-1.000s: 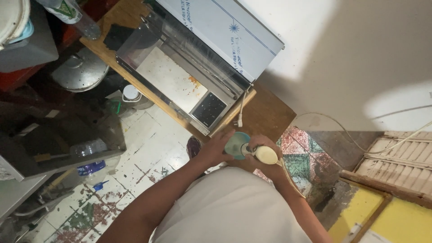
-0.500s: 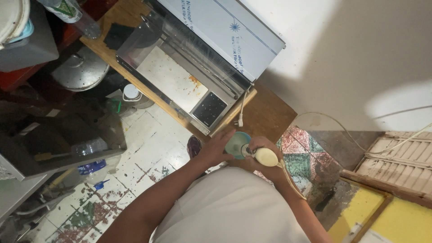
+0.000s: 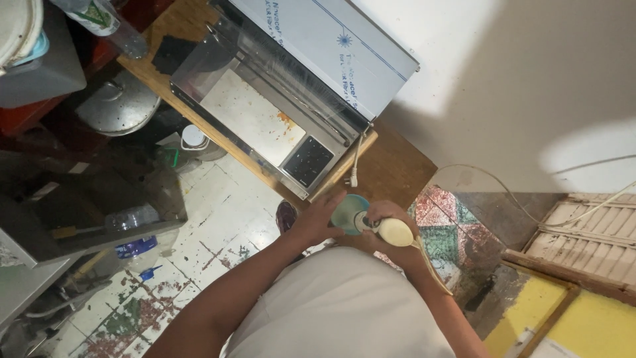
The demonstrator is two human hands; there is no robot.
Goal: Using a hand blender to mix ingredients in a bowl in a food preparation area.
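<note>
Left hand (image 3: 317,219) cupping teal cup (image 3: 347,212), right hand (image 3: 387,229) gripping cream tool (image 3: 395,232), near table edge (image 3: 371,142)

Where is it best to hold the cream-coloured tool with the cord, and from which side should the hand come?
Probably grip the cream-coloured tool around its rounded body, coming from the person's right side, as the right hand does. The cord leaves its rear and the teal cup, steadied by the left hand, covers its front.
</note>
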